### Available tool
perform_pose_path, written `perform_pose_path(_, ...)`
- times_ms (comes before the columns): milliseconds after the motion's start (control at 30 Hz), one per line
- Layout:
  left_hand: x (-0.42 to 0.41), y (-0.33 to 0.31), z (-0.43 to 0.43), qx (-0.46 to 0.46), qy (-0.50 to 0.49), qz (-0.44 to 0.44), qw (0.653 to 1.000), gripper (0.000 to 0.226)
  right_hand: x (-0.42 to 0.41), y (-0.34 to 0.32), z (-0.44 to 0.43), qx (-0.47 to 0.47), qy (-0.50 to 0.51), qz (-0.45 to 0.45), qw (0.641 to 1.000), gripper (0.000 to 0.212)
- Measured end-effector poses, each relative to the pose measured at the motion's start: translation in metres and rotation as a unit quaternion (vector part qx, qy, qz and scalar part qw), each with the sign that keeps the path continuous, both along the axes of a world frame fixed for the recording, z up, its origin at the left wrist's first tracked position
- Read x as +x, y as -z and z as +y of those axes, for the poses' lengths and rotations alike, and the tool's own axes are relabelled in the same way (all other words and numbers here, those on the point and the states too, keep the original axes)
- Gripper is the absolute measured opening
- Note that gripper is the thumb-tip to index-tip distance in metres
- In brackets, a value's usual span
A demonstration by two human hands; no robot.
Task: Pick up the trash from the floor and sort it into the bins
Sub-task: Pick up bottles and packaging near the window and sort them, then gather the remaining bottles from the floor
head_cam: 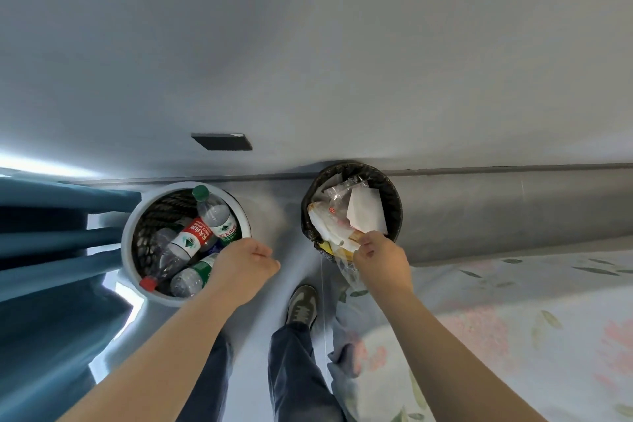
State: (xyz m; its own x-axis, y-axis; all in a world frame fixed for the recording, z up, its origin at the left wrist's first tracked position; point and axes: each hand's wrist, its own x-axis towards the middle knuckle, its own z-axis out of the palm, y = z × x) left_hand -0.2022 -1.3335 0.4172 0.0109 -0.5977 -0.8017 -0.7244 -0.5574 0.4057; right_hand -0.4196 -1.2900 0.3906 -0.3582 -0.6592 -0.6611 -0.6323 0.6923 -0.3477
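Two bins stand against the wall. The white-rimmed bin (127, 243) on the left holds several plastic bottles (191, 240), some with green caps, one with a red cap. The black bin (394, 195) on the right is full of paper and wrappers (363, 209). My left hand (243, 264) hovers over the near right edge of the white bin, fingers curled, nothing visible in it. My right hand (380, 257) is at the near rim of the black bin, fingers pinched on a clear plastic wrapper (346, 267) that hangs over the rim.
A blue curtain (44, 250) hangs at the left. A bed with a floral sheet (513, 319) fills the right side, close to the black bin. My legs and one shoe (301, 305) stand on the narrow grey floor strip between them. A dark wall plate (222, 141) sits above the bins.
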Motion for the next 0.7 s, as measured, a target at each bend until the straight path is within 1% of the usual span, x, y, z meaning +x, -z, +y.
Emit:
perform_pose_path(67, 0.003, -0.014, 0.007, -0.027, 0.007, 0.0, 1.0, 0.025, 0.008, -0.015, 0.002, -0.003, -0.086, 0.018, 0.996, 0.024)
perform_pose_path(133, 0.01, -0.029, 0.015, -0.03, 0.001, 0.005, 1.0, 0.022, 0.019, -0.03, 0.001, -0.007, -0.179, 0.047, 0.983, 0.021)
perform_pose_path(267, 0.037, -0.045, 0.04, -0.034, -0.05, -0.014, 0.998, 0.02, 0.046, -0.054, -0.006, -0.014, -0.332, 0.073, 0.94, 0.022)
perform_pose_path(333, 0.053, -0.048, 0.056, -0.042, -0.05, -0.037, 0.997, 0.022, 0.063, -0.061, -0.008, -0.021, -0.403, 0.079, 0.911, 0.019)
perform_pose_path(533, 0.118, -0.051, 0.126, -0.038, -0.034, -0.088, 0.995, 0.031, 0.134, -0.07, 0.006, -0.015, -0.528, 0.073, 0.846, 0.037)
perform_pose_path(600, 0.142, -0.05, 0.155, -0.04, -0.062, -0.089, 0.993, 0.034, 0.163, -0.069, 0.018, -0.018, -0.562, 0.074, 0.824, 0.036)
perform_pose_path(700, 0.177, -0.05, 0.208, -0.034, -0.137, -0.081, 0.987, 0.035, 0.208, -0.066, 0.046, -0.023, -0.608, 0.084, 0.789, 0.026)
